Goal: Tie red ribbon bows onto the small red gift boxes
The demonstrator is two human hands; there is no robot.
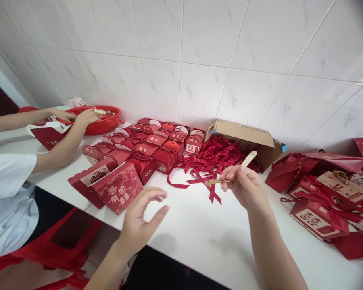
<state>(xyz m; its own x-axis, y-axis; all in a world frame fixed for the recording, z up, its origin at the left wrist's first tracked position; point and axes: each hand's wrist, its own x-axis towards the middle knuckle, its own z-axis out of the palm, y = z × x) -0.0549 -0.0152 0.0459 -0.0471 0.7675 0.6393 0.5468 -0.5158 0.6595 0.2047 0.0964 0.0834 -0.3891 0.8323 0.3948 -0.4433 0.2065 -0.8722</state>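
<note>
My right hand [242, 183] is closed around a narrow cream-and-tan strip [248, 159], which looks like a box's handle strap. One end sticks up past the fingers and the other points left over the ribbons. My left hand [142, 217] is held above the table's front edge, thumb and fingers apart, with nothing in it. Just beyond it stands an open-topped red gift box [119, 187] with white lettering. Behind my right hand, a heap of dark red ribbons [219, 151] spills out of a cardboard box [245, 133] lying on its side.
Several closed red gift boxes [153, 141] stand in rows by the tiled wall. More boxes with ribbons [320, 217] are piled on the right of the white table [199, 237]. At left, a co-worker's hands [86, 117] reach into a red basin [101, 128] beside another open box [48, 135].
</note>
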